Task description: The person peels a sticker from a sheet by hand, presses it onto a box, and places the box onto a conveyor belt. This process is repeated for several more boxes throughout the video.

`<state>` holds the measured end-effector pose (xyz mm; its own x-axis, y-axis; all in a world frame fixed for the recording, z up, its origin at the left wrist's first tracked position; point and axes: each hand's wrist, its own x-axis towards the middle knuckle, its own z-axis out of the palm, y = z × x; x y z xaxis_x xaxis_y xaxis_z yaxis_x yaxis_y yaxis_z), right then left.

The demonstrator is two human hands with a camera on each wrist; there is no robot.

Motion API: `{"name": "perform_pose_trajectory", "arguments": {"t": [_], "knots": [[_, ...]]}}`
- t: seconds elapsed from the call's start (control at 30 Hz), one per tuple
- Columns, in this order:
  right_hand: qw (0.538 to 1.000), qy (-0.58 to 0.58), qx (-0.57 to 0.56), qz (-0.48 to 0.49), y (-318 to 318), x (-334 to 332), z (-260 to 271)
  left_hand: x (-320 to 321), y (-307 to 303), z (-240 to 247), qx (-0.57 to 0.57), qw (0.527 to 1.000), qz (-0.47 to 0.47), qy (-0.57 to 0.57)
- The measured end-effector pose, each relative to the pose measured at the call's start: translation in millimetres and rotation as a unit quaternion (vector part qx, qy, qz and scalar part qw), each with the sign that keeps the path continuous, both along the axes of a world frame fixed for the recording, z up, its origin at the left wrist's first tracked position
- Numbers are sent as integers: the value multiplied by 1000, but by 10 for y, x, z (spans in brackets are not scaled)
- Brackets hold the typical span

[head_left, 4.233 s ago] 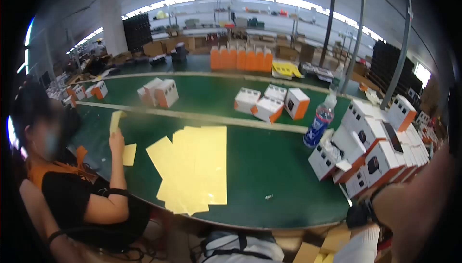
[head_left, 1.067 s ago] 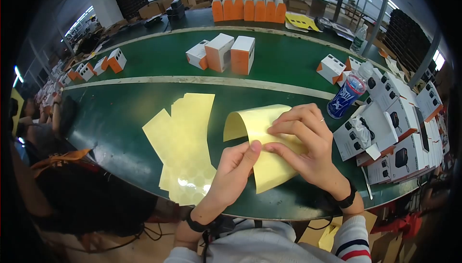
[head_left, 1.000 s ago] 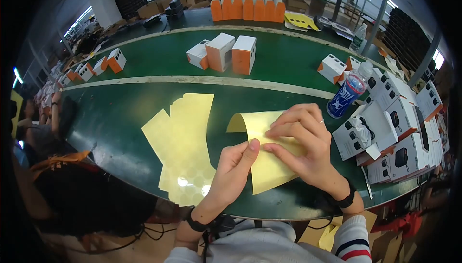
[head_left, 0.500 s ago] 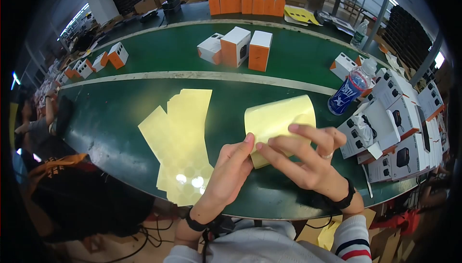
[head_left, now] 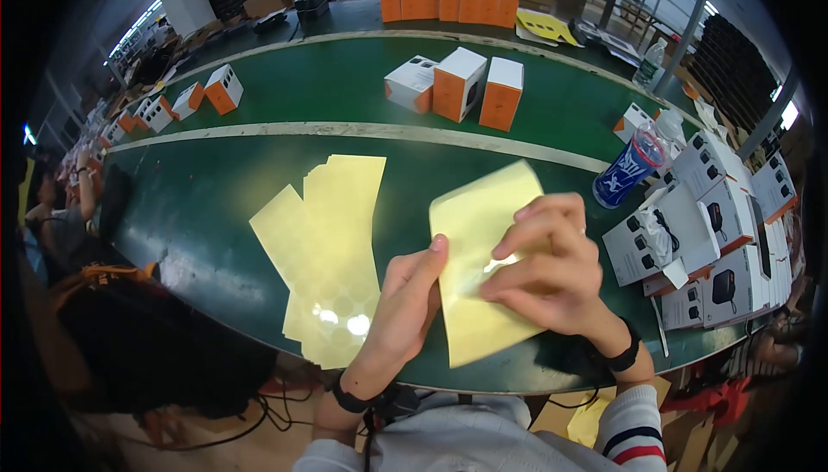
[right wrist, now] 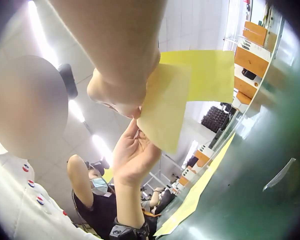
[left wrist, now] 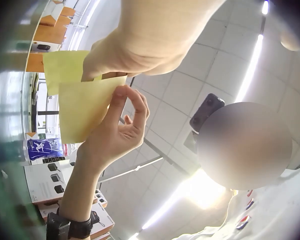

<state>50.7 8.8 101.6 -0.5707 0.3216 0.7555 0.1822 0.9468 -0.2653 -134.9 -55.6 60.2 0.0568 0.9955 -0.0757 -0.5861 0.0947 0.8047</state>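
A yellow sticker sheet (head_left: 470, 213) is held up in front of me over the green table (head_left: 216, 239), its upper part bent over. My left hand (head_left: 404, 308) pinches its left edge, thumb on top. My right hand (head_left: 556, 269) is over the sheet's right part, fingers bent, its thumb and index fingertips at the surface beside a bright glint. In the left wrist view, the right hand (left wrist: 117, 132) has thumb and index fingertips together at the sheet's edge (left wrist: 85, 110). A fanned pile of similar sheets (head_left: 332, 248), faint round outlines on them, lies left of my hands.
White-and-orange boxes (head_left: 733, 278) are stacked at the right, with a blue-labelled bottle (head_left: 627, 168) beside them. Several more boxes (head_left: 460, 84) stand beyond the pale strip (head_left: 345, 129). Another person (right wrist: 92, 200) sits to my left.
Both hands came in and took up a sheet. Since half a second ago the sheet has swung from a rolled curl to flatter and more upright, and the right fingers have drawn together.
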Motion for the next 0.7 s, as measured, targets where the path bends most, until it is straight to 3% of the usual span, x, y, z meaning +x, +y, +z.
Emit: {"name": "perform_pose_trajectory", "arguments": {"t": [0.13,0.2,0.27,0.37,0.47,0.53,0.63,0.7], "knots": [[972,90,-215,40,329,40,-36,-191,-14,-230,29,992,112,43],[957,126,-261,-35,677,0,-59,-269,-21,-362,31,983,151,96],[981,62,-114,-146,1201,-1,-72,-247,-16,-396,70,970,204,111],[955,41,-90,-280,2091,-19,-344,-299,-20,-538,86,960,223,143],[907,7,-49,-418,2541,-77,-551,-238,1,-476,103,946,268,152],[878,9,-83,-471,2693,-89,-655,-301,-6,-548,96,938,258,210],[891,84,-84,-439,2793,31,-714,-389,12,-632,155,931,194,267],[888,131,-55,-438,2746,90,-721,-381,9,-630,152,931,203,263]]}}
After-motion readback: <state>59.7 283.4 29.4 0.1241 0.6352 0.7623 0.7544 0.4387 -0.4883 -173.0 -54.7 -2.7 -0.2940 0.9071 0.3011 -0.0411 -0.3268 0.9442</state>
